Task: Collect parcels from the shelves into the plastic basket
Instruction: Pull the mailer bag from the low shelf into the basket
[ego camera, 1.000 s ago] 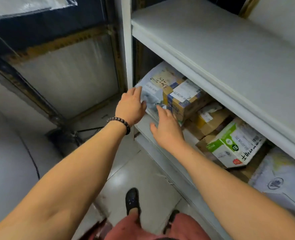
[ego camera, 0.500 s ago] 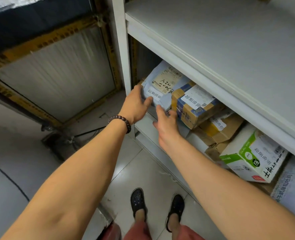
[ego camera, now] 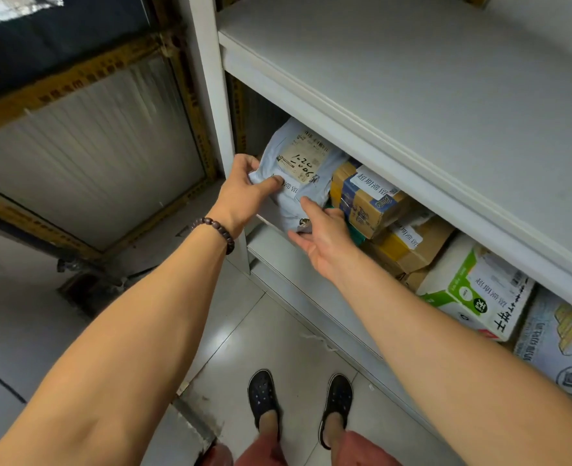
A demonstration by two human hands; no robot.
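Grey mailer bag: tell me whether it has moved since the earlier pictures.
Yes. The grey mailer bag has come forward and tilted up against the blue-and-yellow box beside it.

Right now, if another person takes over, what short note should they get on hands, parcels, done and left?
Left hand grips the grey parcel bag at its upper left corner; right hand holds its lower edge.
Bag is at the left end of the shelf, not yet out. Blue-and-yellow box beside it untouched. Basket not in view.
Done: grasp.
Left: pull bag out, carry to basket.
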